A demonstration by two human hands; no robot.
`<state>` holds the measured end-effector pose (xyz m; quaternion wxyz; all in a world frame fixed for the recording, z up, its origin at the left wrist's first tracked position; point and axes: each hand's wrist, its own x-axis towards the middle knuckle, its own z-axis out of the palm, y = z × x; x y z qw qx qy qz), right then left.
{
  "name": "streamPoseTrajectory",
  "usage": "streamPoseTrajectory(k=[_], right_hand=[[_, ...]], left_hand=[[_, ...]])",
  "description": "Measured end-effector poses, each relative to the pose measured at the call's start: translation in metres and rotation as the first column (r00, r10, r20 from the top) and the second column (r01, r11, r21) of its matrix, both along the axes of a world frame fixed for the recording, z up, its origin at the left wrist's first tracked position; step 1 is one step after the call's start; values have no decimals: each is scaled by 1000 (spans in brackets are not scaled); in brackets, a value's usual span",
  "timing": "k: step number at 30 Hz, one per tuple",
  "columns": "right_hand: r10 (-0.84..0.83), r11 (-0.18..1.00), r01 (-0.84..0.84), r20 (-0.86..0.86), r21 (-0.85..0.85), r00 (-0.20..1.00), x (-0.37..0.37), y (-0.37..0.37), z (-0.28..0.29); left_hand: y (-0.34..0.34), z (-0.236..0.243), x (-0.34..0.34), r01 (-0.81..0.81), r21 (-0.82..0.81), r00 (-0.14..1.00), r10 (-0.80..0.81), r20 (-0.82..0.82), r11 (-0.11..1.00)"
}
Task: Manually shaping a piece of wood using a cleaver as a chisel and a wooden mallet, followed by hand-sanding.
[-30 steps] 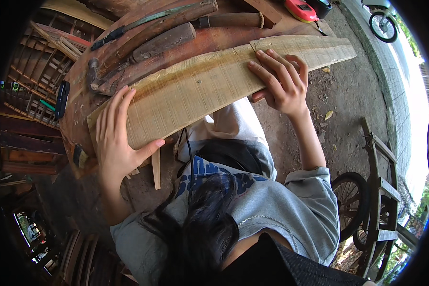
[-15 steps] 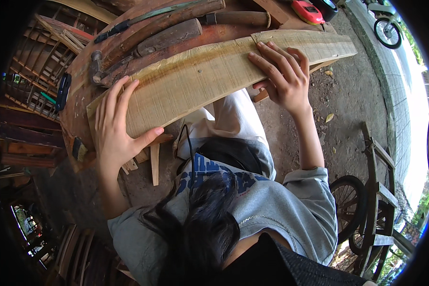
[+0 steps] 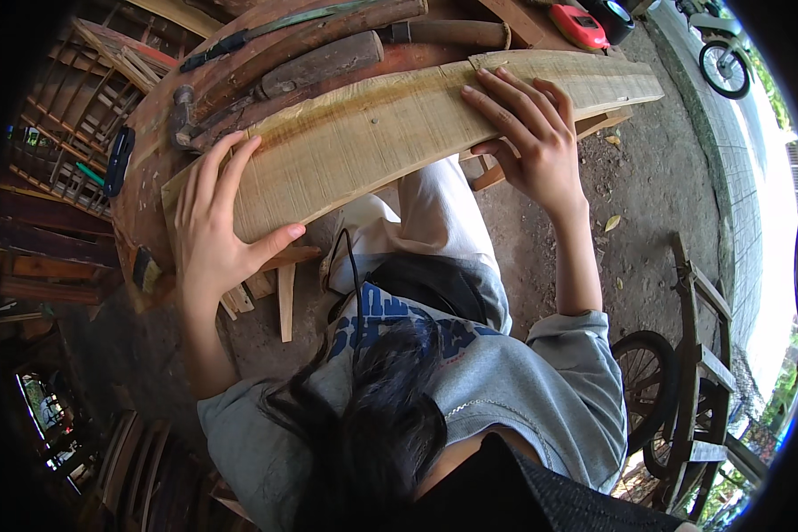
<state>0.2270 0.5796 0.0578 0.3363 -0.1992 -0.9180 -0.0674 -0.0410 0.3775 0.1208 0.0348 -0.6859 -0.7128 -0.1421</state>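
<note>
A long, pale wooden board (image 3: 363,146) with saw marks lies slantwise across the front of the worktable, its right end sticking out past the tabletop. Near its left end, my left hand (image 3: 211,222) spans the width, fingers reaching the far edge and thumb along the near edge. My right hand (image 3: 541,155) grips the board further right, with fingers laid over the top face and the thumb at the near edge. A small dark spot marks the wood between my hands. Just behind the board rests a hammer (image 3: 183,115), its handle partly hidden.
On the reddish round worktable (image 3: 142,208) lie a thick wooden tool handle (image 3: 324,66), a long thin tool with a black handle (image 3: 215,51) and a red tape measure (image 3: 579,27). Wooden racks (image 3: 58,133) stand left. A wooden frame (image 3: 709,355) and a wheel (image 3: 647,377) are at right.
The view has shifted slightly, moving the table tools a little in the picture. Both hands keep nearly the same hold on the board.
</note>
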Motion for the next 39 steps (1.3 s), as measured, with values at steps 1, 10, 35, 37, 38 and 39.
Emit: streamPoseTrajectory(k=[1, 10, 35, 37, 38, 39], right_hand=[[-3, 1000, 3, -5, 1, 1000, 0, 0, 0], [-16, 1000, 16, -22, 1, 1000, -4, -3, 0], [-50, 993, 35, -124, -117, 991, -14, -9, 2], [-55, 987, 32, -145, -156, 988, -13, -9, -1], [-38, 987, 12, -154, -162, 987, -13, -9, 0], [-35, 985, 6, -165, -172, 986, -12, -9, -2]], left_hand=[[0, 1, 0, 2, -2, 1000, -2, -1, 1000], [4, -1, -7, 14, 57, 998, -10, -63, 998], [18, 7, -24, 70, 68, 994, -63, -93, 995], [34, 17, -20, 6, 110, 999, 0, -53, 994], [40, 27, -18, -64, 144, 998, 66, -7, 987], [51, 35, -17, -68, 162, 989, 88, -118, 984]])
